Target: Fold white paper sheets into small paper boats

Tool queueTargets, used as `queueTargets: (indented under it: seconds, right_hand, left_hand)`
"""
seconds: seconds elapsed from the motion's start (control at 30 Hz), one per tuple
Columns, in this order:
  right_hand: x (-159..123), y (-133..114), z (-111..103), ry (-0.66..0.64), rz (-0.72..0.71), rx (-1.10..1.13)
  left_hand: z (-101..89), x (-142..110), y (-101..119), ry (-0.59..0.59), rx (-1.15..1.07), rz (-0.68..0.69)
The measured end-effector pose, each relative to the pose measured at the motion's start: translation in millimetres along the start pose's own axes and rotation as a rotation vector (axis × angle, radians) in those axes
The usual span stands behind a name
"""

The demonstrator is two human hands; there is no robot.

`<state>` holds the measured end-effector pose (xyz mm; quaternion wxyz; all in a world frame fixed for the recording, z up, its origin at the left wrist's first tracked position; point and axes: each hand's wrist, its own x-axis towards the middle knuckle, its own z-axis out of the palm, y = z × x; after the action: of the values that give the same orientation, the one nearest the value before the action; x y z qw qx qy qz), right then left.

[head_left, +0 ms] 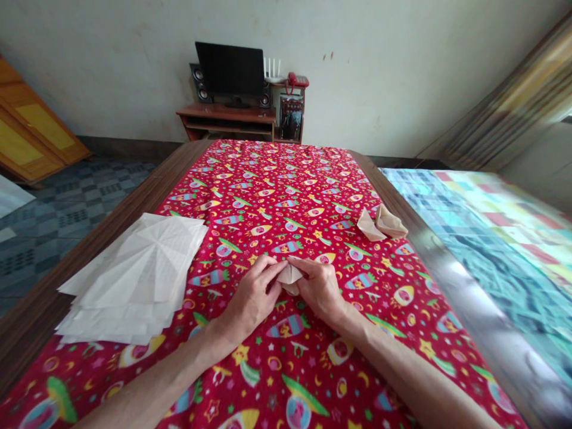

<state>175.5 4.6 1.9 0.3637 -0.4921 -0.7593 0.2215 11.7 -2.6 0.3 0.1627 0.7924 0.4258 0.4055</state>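
Red cloth printed with rockets, stars and flying saucers [308,179] covers most of a dark brown wooden table [102,238]. Near the middle of the cloth, a small folded piece of off-white paper [289,274] sits between the left hand [257,287] and the right hand [322,289]. The left hand has its thumb and fingers closed on the paper's left side, with little gap between them. The right hand grips the right side in the same way, index finger stretched toward the top edge. The lower fingertips are hidden, so exactly how they press the underside is hard to tell.

To the left lies a loose, uneven stack of thin white creased paper sheets [134,286], the top one marked with folds radiating from its centre. To the right, close to the cloth's edge, stand two cream folded-paper forms [388,222], just beside each other and well apart from the hands.

Beyond the table's far end, a reddish-brown wooden desk [226,113] bears a black flat monitor [230,68]; a red telephone [298,80] rests to its right. A bluish patterned bedcover [465,256] spreads beyond the table's right side.
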Motion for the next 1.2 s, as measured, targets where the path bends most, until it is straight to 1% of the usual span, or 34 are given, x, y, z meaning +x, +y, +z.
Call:
queueTargets:
  seconds: [0.1, 0.2, 0.3, 0.4, 0.57, 0.67, 0.73, 0.87, 0.93, 1.03, 1.1, 1.2]
  right_hand:
    - [-3, 0, -2, -0.024, -0.033, -0.097]
    - [-5, -2, -5, -0.067, -0.110, -0.298]
    - [-7, -5, -7, -0.105, -0.167, -0.524]
    - [-10, -5, -9, -0.140, -0.203, -0.629]
    - [-17, 1, -12, -0.160, -0.293, -0.644]
    - [-19, 1, -14, -0.168, -0.316, -0.647]
    - [-19, 0, -17, -0.196, -0.339, -0.663]
    - [-20, -3, -24, -0.249, -0.388, -0.689]
    - [-23, -2, -27, -0.242, -0.387, -0.658]
    - [-28, 0, -29, -0.195, -0.388, -0.594]
    - [-31, 2, -28, -0.159, -0.391, -0.559]
    - [-33, 6, -26, -0.131, -0.357, -0.492]
  left_hand:
    - [0.1, 0, 0, 0.020, 0.004, -0.034]
    - [0.5, 1, -2, 0.019, 0.021, -0.032]
    - [1.4, 0, -6, -0.006, 0.068, -0.008]
    - [1.9, -4, -10, -0.061, 0.095, 0.024]
    - [-1.2, -10, -9, -0.190, 0.262, 0.061]
    - [-3.0, -11, -7, -0.229, 0.305, 0.078]
    - [-3.8, -10, -6, -0.238, 0.312, 0.096]
    - [-8.3, -11, -4, -0.272, 0.333, 0.190]
    - [-12.2, -10, -1, -0.315, 0.364, 0.224]
    - [-16.9, -11, 3, -0.373, 0.398, 0.243]
    - [-17.4, -12, 1, -0.377, 0.370, 0.231]
    - [-14.8, -14, -7, -0.309, 0.246, 0.197]
